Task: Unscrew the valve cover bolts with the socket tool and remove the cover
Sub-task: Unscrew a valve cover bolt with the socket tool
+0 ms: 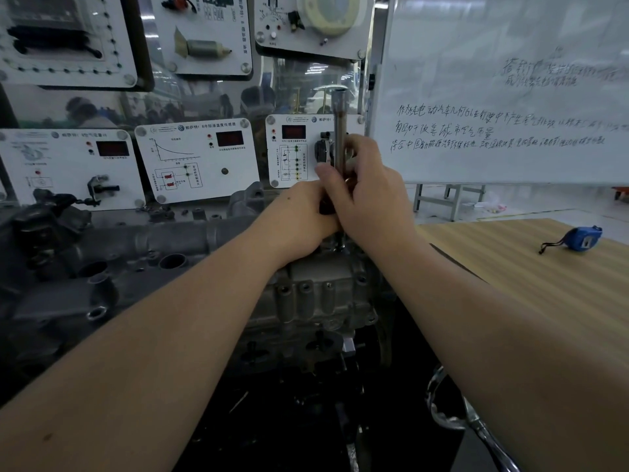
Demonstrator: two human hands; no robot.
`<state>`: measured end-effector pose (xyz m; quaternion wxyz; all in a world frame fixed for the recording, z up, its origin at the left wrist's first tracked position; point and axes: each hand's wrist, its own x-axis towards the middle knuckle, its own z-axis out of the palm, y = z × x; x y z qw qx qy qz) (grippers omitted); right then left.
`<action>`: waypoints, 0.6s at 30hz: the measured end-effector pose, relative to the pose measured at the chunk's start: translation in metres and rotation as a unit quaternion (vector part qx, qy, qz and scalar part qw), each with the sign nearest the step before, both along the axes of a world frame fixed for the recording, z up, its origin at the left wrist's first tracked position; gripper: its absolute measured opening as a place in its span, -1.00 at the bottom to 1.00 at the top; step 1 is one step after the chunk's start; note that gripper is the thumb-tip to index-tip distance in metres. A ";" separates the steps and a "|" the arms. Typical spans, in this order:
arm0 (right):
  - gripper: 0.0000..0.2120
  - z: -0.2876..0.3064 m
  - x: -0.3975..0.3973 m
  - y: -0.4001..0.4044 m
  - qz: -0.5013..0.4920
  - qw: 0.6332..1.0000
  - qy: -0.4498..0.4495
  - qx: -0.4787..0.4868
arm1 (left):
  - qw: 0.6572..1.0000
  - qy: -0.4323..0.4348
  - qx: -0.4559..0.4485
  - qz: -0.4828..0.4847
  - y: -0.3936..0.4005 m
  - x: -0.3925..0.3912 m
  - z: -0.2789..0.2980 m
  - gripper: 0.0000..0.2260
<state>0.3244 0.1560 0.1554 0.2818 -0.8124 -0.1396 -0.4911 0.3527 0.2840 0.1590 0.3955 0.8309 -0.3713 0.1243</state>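
Note:
A long metal socket tool (339, 131) stands upright, its lower tip set on the right end of the grey valve cover (163, 240) of the engine. My right hand (371, 195) is wrapped around the tool's shaft, thumb across the front. My left hand (299, 216) grips the tool's lower part just beside and below the right hand, and the two hands touch. The bolt under the tip is hidden by my fingers. The cover runs leftward with round openings along its top.
Training panels with displays (200, 158) stand right behind the engine. A whiteboard (503, 97) fills the upper right. A wooden table (531, 277) on the right holds a blue tape measure (578, 237). A chrome wrench (476, 427) lies at the lower right near my forearm.

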 end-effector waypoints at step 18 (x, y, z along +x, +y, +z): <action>-0.66 0.000 0.000 0.000 -0.008 1.000 -0.001 -0.013 | 1.000 0.021 -0.010 0.016 0.000 0.002 -0.001 -0.74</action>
